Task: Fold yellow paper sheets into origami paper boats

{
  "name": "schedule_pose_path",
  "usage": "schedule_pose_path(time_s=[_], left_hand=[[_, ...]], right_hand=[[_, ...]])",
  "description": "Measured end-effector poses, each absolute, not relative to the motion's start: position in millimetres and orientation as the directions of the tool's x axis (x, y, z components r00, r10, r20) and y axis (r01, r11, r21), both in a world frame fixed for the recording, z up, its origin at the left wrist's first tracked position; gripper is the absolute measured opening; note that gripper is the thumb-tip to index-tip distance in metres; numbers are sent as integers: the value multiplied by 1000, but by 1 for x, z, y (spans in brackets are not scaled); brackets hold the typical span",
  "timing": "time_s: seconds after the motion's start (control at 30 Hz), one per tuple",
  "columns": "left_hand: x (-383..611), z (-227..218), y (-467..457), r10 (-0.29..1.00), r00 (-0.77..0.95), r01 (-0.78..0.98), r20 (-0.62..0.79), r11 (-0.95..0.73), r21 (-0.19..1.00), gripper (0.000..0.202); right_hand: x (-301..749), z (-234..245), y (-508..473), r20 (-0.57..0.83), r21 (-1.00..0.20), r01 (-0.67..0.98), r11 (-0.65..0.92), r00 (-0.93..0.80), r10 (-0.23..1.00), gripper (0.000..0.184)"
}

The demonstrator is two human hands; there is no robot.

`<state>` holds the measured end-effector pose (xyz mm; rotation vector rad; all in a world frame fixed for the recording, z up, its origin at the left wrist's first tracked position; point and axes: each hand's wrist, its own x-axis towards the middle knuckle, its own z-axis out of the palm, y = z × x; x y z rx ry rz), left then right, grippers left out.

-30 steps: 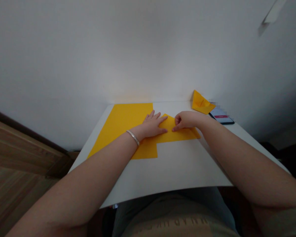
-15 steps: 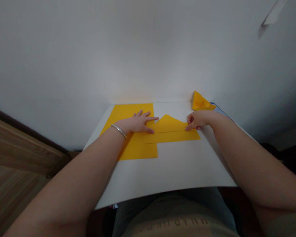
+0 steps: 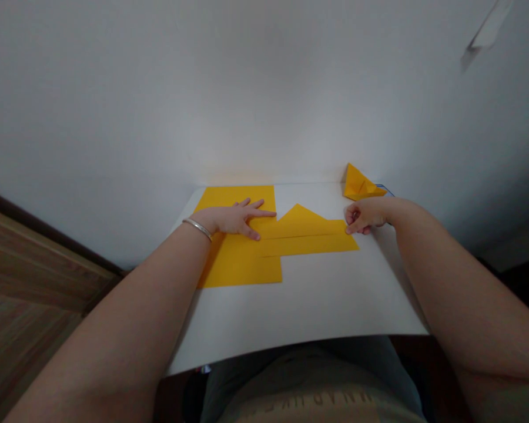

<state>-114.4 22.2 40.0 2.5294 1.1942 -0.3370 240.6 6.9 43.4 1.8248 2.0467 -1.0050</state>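
Observation:
A folded yellow paper (image 3: 306,238) lies on the white tabletop, with a long straight flap along its near edge and a triangular peak at the far side. My left hand (image 3: 241,218) is open, fingers spread and thumb apart, flat over the left end of the folded paper and the yellow sheet (image 3: 242,267) beneath it. At the opposite end, my right hand (image 3: 364,215) is closed, its fingers curled and its thumb tip pressed at the paper's right edge. A bracelet circles my left wrist.
Behind my right hand, a folded yellow paper shape (image 3: 359,183) stands by the wall, next to a blue-edged item (image 3: 385,188) partly hidden. The white tabletop (image 3: 317,305) meets the wall at the back. A wooden panel (image 3: 30,288) stands at the left.
My left hand has slid left along the folded paper and my right hand has slid right to its end. The folded paper has hardly moved.

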Motion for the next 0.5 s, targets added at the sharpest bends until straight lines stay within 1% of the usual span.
schedule_pose_path(time_s=[0.13, 0.23, 0.3, 0.37, 0.43, 0.5], left_hand=[[-114, 39, 20, 733, 606, 794, -309, -577, 189, 70], [-103, 40, 12, 784, 559, 828, -270, -538, 154, 60], [-91, 40, 2, 825, 536, 844, -180, -525, 108, 52], [-77, 39, -11, 852, 523, 853, -38, -521, 38, 51], [-64, 37, -22, 875, 479, 876, 66, -482, 26, 55], [-55, 34, -28, 876, 466, 881, 125, -473, 31, 58]], right_hand=[[238, 43, 5, -563, -303, 953, -2, -177, 807, 20], [232, 43, 3, -534, -280, 959, 44, -194, 823, 18], [224, 44, 1, -485, -243, 966, 92, -204, 850, 19], [215, 48, -2, -425, -218, 967, 132, -216, 879, 23], [205, 52, -5, -364, -210, 965, 157, -226, 904, 25], [198, 55, -8, -305, -202, 964, 170, -227, 925, 27]])
